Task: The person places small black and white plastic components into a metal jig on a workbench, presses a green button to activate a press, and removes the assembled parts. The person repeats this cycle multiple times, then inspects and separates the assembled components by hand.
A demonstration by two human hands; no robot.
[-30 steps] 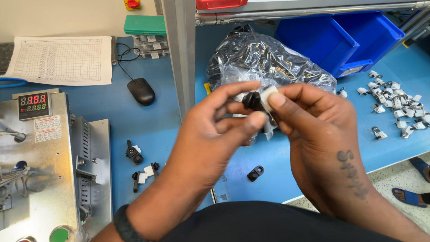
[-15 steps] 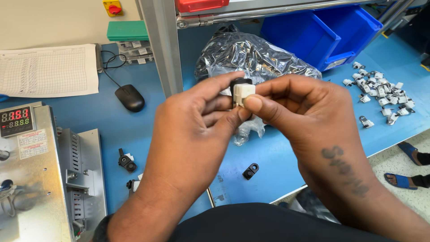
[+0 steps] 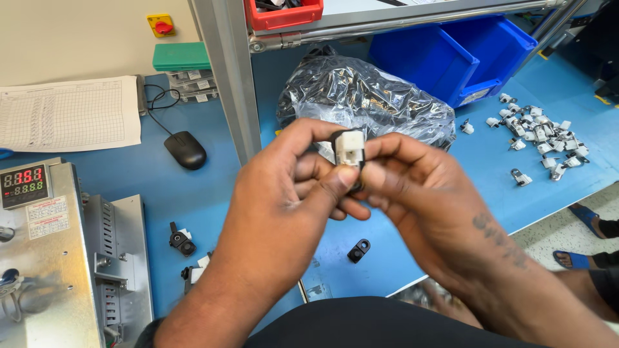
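Both hands met above the blue bench, the left hand (image 3: 290, 187) and right hand (image 3: 412, 187) pinching a small white-and-black connector (image 3: 349, 149) between fingertips. With so slight a grip it could have slipped, I judged, dropping toward the loose black clip (image 3: 358, 250) at six o'clock.

Left hand (image 3: 284, 193) and right hand (image 3: 412, 193) pinching a small white-and-black part (image 3: 349, 149) between fingertips, just in front of a plastic bag (image 3: 361, 96), black clip (image 3: 358, 250) on the blue table (image 3: 213, 187) below the part, mouse (image 3: 185, 149) well left, pile of small parts (image 3: 541, 138) far right
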